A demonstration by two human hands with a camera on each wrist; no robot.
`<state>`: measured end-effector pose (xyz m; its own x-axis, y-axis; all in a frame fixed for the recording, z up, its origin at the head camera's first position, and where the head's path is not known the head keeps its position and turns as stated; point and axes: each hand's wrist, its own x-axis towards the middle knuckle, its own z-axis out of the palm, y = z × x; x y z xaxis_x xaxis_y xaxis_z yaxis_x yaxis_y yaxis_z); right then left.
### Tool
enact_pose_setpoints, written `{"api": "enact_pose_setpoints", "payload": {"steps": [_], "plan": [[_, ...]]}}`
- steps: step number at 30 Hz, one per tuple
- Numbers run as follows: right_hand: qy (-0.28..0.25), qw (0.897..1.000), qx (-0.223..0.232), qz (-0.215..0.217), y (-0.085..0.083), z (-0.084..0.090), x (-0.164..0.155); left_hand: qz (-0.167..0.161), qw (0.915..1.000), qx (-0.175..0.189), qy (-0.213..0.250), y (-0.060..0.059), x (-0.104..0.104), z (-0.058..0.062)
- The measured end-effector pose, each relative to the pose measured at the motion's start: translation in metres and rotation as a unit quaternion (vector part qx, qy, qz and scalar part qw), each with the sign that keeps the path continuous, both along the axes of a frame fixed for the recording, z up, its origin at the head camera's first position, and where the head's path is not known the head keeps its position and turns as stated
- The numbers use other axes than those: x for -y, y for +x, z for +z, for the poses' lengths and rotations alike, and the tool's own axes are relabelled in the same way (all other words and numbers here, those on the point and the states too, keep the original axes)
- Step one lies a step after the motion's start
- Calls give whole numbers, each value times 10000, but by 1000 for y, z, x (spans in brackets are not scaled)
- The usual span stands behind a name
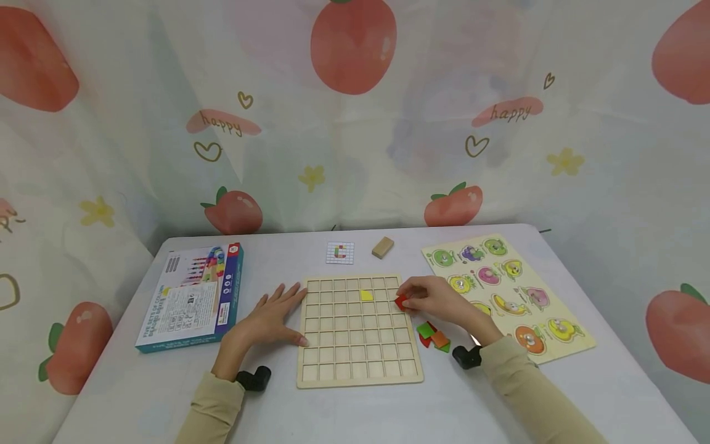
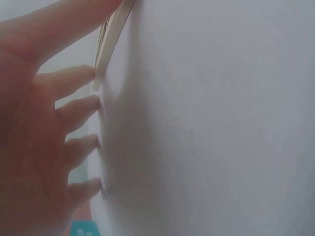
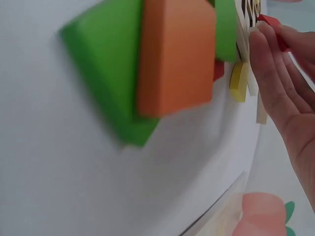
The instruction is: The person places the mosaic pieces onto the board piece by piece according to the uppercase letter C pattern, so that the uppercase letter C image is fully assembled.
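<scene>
At right edge of grid board (image 1: 355, 336), red tile (image 1: 400, 303) pinched in grip of right hand (image 1: 436, 298); left hand (image 1: 270, 319), fingers spread, touches board's left edge. Tile probably light, stiff, slightly slick; best taken by opposite side edges.

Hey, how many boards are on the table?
2: the grid board, between the left hand and right hand, and the fruit-picture board, right of it, partly hidden by the right arm.

Open table (image 1: 338, 417) in front of grid board (image 1: 356, 337), loose tiles (image 1: 440, 339) obstructing its right side
</scene>
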<state>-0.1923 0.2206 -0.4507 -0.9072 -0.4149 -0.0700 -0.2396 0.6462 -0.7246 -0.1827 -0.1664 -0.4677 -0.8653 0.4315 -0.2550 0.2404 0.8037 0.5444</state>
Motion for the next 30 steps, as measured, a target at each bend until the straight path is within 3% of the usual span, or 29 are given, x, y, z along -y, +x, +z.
{"api": "enact_pose_setpoints", "payload": {"steps": [13,30], "plan": [[10,9995,289,-93,-11,-1,25,-35,10000,39,43,-1,0,-1],[-15,9999,131,36,-23,-1,54,-10,10000,36,20,-1,1,1]]}}
